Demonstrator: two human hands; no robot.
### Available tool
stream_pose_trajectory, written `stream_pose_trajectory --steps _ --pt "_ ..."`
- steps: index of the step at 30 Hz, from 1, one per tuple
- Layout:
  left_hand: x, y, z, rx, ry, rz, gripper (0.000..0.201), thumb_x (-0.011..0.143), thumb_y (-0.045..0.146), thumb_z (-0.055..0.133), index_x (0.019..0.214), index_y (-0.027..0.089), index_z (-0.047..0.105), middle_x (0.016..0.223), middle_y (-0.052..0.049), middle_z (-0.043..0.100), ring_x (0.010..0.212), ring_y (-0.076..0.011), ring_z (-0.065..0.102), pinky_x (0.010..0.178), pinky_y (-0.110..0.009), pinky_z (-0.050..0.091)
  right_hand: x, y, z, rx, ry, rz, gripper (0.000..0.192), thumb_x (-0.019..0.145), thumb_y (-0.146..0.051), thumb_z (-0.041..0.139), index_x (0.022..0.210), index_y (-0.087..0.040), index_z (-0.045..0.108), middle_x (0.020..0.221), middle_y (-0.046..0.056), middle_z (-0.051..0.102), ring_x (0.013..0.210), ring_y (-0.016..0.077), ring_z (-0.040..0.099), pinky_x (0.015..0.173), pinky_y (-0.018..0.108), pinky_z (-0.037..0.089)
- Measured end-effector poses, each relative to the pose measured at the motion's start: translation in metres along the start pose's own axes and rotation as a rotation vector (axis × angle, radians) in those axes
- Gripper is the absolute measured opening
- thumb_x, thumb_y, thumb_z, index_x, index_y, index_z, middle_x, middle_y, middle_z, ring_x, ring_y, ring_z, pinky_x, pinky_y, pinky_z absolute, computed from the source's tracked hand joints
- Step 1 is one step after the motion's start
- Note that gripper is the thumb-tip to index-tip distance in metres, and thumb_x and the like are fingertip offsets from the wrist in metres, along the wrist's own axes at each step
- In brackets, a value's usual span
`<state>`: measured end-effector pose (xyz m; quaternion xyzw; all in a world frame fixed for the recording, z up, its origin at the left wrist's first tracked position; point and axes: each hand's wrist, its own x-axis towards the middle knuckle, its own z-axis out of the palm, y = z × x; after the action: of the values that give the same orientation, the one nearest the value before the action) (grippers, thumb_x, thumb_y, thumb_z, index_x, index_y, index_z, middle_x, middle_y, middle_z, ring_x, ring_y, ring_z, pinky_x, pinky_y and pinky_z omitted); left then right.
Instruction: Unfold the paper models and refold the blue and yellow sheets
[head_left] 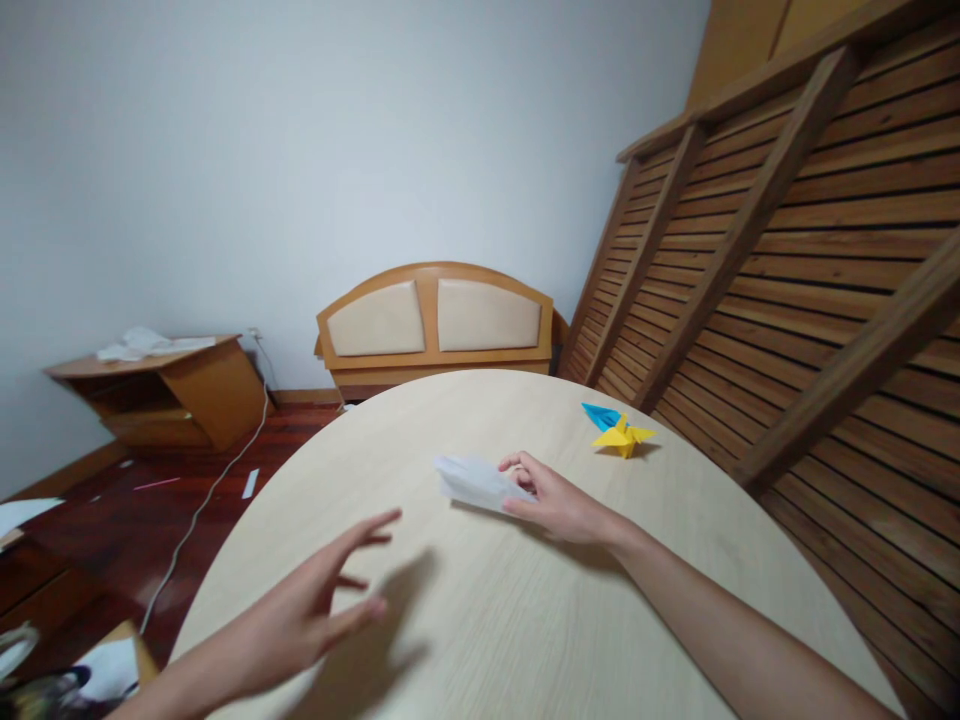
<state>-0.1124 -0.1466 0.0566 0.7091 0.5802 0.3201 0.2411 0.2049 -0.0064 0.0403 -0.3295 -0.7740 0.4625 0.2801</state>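
A sheet of thin white paper [472,482], which looks folded, lies low over the middle of the round table [480,620]. My right hand [551,500] grips its right end between thumb and fingers. To the left and nearer to me, my left hand [322,590] hovers above the tabletop, fingers spread and holding nothing, its shadow falling beside it. Beyond my right hand, a yellow folded paper crane [624,438] stands on the table. Partly behind it sits a blue folded paper piece [601,416].
A wooden headboard [429,300] stands against the wall past the table. Slatted wood panels [750,260] lean along the right. At left, a low cabinet [202,395] bears white papers [142,343], and a white cable [217,487] runs over the dark floor.
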Motion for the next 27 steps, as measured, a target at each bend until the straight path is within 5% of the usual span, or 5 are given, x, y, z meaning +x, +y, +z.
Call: stream_pose_trajectory --steps 4,7,10,23,27 --pt "0.064 0.019 0.015 -0.145 -0.031 0.106 0.084 0.072 0.049 0.078 0.146 0.024 0.046 0.152 -0.014 0.045 0.139 -0.0344 0.043 0.111 -0.049 0.042 0.007 -0.019 0.009 0.282 -0.065 -0.066 0.046 0.076 -0.030 0.076 0.117 -0.017 0.059 0.117 0.008 0.066 0.104 0.0200 0.062 0.090 0.031 0.048" --pt "0.103 0.026 0.033 -0.322 -0.138 0.038 0.054 0.079 0.053 0.069 0.117 0.015 0.066 0.117 -0.015 0.071 0.106 -0.0312 0.066 0.090 -0.042 0.055 0.016 -0.030 0.007 0.409 -0.022 -0.049 0.048 0.073 -0.035 0.080 0.114 -0.017 0.062 0.110 0.006 0.069 0.095 0.0195 0.064 0.082 0.030 0.050" --pt "0.122 0.022 0.044 -0.436 -0.050 -0.008 0.048 0.078 0.054 0.069 0.102 0.013 0.069 0.102 -0.012 0.074 0.084 -0.0259 0.069 0.072 -0.033 0.055 0.027 -0.034 -0.001 0.527 0.109 0.002 0.055 0.065 -0.032 0.084 0.113 -0.018 0.063 0.103 0.004 0.071 0.086 0.0177 0.065 0.074 0.027 0.051" --pt "0.108 0.001 0.049 -0.172 0.200 -0.083 0.046 0.076 0.062 0.059 0.075 0.017 0.063 0.065 -0.001 0.059 0.060 -0.0169 0.050 0.052 -0.025 0.035 0.044 -0.009 -0.017 0.563 -0.038 0.289 0.046 0.057 -0.016 0.073 0.102 -0.017 0.065 0.096 0.005 0.073 0.079 0.0167 0.067 0.070 0.026 0.050" --pt "0.106 -0.007 0.049 -0.050 0.299 -0.042 0.043 0.081 0.060 0.056 0.068 0.019 0.055 0.060 0.001 0.049 0.058 -0.0154 0.044 0.052 -0.025 0.031 0.047 -0.007 -0.025 0.459 0.173 0.275 0.048 0.060 -0.014 0.067 0.107 -0.017 0.064 0.097 0.005 0.073 0.079 0.0159 0.066 0.068 0.024 0.049"
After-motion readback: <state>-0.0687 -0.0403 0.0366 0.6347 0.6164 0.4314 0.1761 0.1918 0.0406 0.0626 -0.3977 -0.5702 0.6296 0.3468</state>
